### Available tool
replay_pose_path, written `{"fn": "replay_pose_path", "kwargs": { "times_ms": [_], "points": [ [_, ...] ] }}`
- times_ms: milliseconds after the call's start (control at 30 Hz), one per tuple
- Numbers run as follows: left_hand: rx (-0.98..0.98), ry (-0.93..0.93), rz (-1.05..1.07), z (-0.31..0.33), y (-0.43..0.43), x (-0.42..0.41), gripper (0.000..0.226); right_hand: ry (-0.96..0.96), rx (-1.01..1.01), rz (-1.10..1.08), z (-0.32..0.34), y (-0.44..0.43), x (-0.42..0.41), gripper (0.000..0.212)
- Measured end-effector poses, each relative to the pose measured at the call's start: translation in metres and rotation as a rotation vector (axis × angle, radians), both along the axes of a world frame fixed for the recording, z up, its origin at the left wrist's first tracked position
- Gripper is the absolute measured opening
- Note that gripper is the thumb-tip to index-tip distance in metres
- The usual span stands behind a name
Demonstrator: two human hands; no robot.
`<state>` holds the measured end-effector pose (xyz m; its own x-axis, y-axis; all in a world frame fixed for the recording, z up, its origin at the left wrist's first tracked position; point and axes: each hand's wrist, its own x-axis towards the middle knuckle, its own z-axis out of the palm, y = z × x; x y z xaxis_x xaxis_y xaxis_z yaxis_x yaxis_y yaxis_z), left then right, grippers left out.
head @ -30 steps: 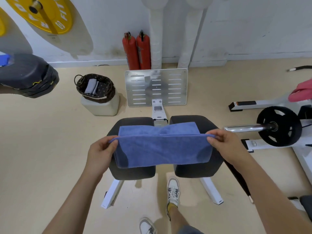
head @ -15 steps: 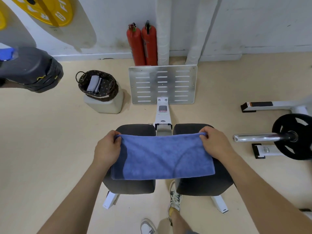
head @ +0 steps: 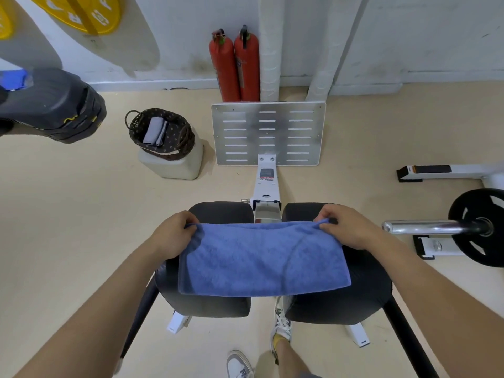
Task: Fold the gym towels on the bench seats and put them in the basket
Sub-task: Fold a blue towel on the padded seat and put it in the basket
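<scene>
A blue towel [head: 263,259], folded in half, lies across the two black seat pads [head: 221,214] of a bench. My left hand [head: 171,234] pinches its far left corner and my right hand [head: 346,227] pinches its far right corner, both at the far edge. A dark woven basket [head: 180,143] stands on a pale block at the far left, with a folded grey towel [head: 155,130] inside it.
A metal foot plate [head: 268,133] stands beyond the seats, with two red fire extinguishers [head: 234,66] behind it at the wall. A barbell sleeve with a black weight plate [head: 480,227] juts in from the right. A black padded seat [head: 51,105] sits far left. My feet are under the bench.
Both hands carried the towel's near edge forward over the far edge, folding it in half, and laid it flat on the seat pads.
</scene>
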<state>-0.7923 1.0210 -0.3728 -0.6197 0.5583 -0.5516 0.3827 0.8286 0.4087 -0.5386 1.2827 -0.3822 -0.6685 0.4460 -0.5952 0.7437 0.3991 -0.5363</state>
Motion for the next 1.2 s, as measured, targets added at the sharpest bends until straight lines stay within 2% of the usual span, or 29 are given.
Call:
{"fn": "replay_pose_path", "kwargs": {
  "times_ms": [133, 267, 433, 533, 633, 700, 833, 867, 967, 1034, 1100, 1200],
  "points": [
    [0.161, 0.085, -0.046, 0.004, -0.011, 0.008, 0.015, 0.147, 0.026, -0.094, -0.002, -0.006, 0.013, 0.008],
    [0.000, 0.140, -0.138, 0.000, -0.007, 0.007, 0.010, 0.081, 0.107, -0.029, -0.006, -0.003, 0.010, 0.006],
    [-0.228, 0.217, -0.239, -0.008, 0.014, -0.002, 0.015, -0.087, 0.172, 0.098, -0.014, -0.001, -0.006, 0.006],
    [-0.272, 0.211, -0.265, -0.013, 0.019, -0.005, 0.018, -0.120, 0.164, 0.172, -0.014, 0.001, -0.010, 0.010],
    [-0.275, 0.161, -0.328, -0.015, 0.020, -0.008, 0.028, -0.180, 0.057, 0.187, -0.010, 0.009, -0.011, 0.023],
    [-0.240, 0.140, -0.342, -0.013, 0.019, -0.012, 0.026, -0.209, -0.002, 0.203, -0.008, 0.012, -0.012, 0.021],
    [-0.164, 0.106, -0.302, -0.011, 0.015, -0.015, 0.008, -0.195, 0.015, 0.233, -0.008, 0.016, -0.020, 0.007],
    [-0.130, 0.091, -0.270, -0.008, 0.014, -0.014, 0.003, -0.178, -0.007, 0.193, -0.007, 0.017, -0.020, 0.006],
    [0.043, 0.064, -0.125, 0.011, 0.009, -0.017, 0.009, -0.049, -0.103, -0.002, 0.002, 0.022, -0.019, 0.014],
    [0.153, 0.055, -0.033, 0.035, -0.001, -0.020, 0.011, 0.036, -0.135, -0.050, 0.018, 0.026, -0.023, 0.021],
    [0.238, 0.110, 0.014, 0.066, -0.014, -0.022, 0.015, 0.098, -0.103, -0.012, 0.039, 0.029, -0.037, 0.025],
    [0.359, 0.316, 0.036, 0.110, -0.037, -0.013, 0.025, 0.202, 0.071, 0.047, 0.072, 0.024, -0.075, 0.018]
  ]
}}
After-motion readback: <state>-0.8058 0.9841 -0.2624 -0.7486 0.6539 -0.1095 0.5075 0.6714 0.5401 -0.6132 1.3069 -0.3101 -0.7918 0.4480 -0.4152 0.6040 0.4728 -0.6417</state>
